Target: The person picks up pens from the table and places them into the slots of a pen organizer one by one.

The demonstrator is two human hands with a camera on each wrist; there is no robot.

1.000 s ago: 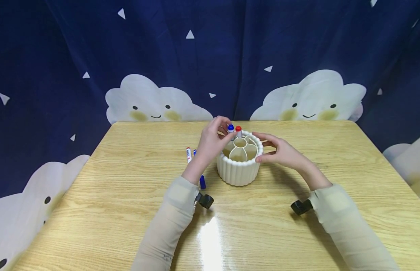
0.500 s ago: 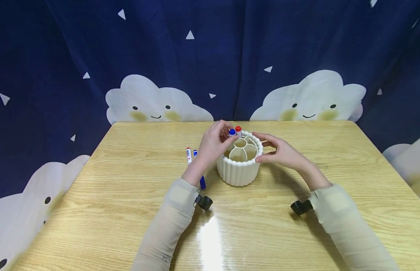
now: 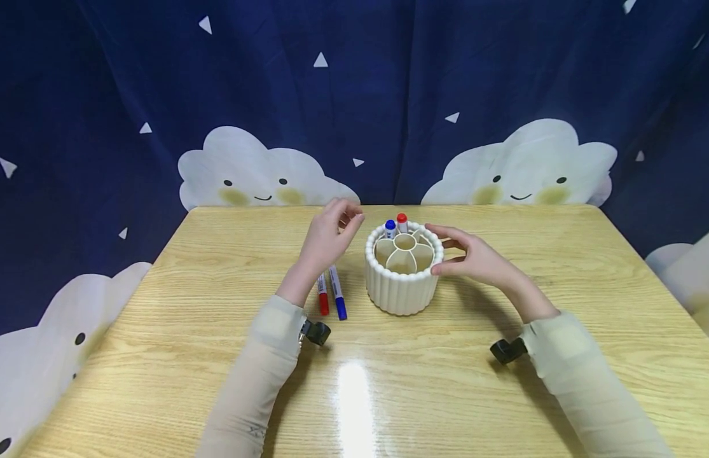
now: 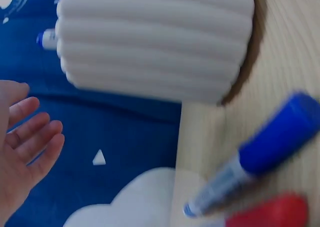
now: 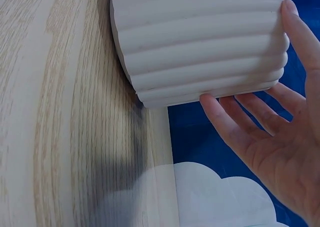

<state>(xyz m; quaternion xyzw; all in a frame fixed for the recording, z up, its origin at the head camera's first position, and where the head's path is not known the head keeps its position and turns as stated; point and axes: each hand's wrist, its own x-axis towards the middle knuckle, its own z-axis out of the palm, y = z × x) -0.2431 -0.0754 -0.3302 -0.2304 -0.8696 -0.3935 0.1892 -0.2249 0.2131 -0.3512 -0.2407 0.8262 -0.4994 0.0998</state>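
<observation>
A cream ribbed pen holder (image 3: pixel 402 292) with several compartments stands upright on the table. A blue-capped marker (image 3: pixel 390 229) and a red-capped marker (image 3: pixel 402 222) stand in its rear compartments, caps up. My right hand (image 3: pixel 474 256) grips the holder's right side, thumb at the rim and fingers spread along the wall, as the right wrist view also shows. To the left of the holder, my left hand (image 3: pixel 327 236) is in the air with loosely bent fingers and nothing in them. Below it lie another blue marker (image 3: pixel 337 294) and a red marker (image 3: pixel 322 296), partly hidden by the left wrist.
The wooden table (image 3: pixel 446 381) reaches back to a dark blue curtain (image 3: pixel 354 95) printed with clouds and triangles. A small black camera sits on each wrist, the left one (image 3: pixel 316 332) close to the loose markers' cap ends.
The left hand lowered the blue marker into the holder, let go and moved left, away from it. The right hand has stayed on the holder. The loose markers' cap ends now show more.
</observation>
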